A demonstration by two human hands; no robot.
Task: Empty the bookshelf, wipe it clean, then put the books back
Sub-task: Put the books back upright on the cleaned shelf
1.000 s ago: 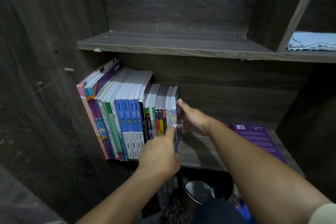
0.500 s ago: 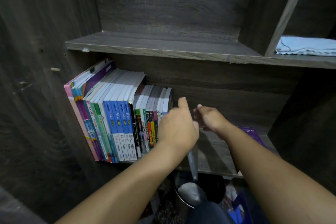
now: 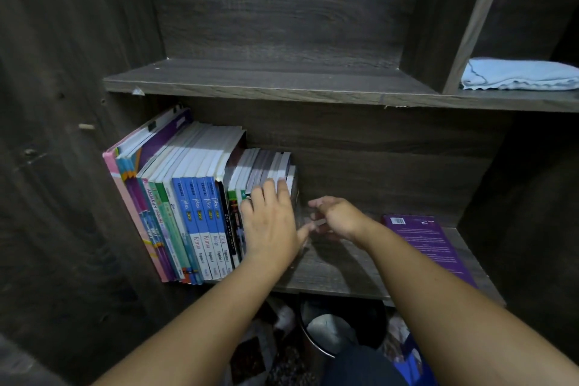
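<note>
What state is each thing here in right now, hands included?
Row of books: standing spine-out on the lower shelf.
Purple book: lying flat, right of the row.
Blue cloth: folded on the upper shelf.
Left hand: fingers straight, resting on the row's right-end books.
Right hand: fingers curled, blurred; grip unclear.

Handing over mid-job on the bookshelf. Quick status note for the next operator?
Left hand: open, straight fingers pressing the spines at the right end of the upright row of colourful paperback books on the dark wooden lower shelf.
Right hand: beside it, blurred, loosely curled, nothing visible in it.
Folded light blue cloth lies on the upper right shelf.
Done, apparently: wiping, most books back.
Left: stand up the flat purple book lying at the shelf's right.
</note>
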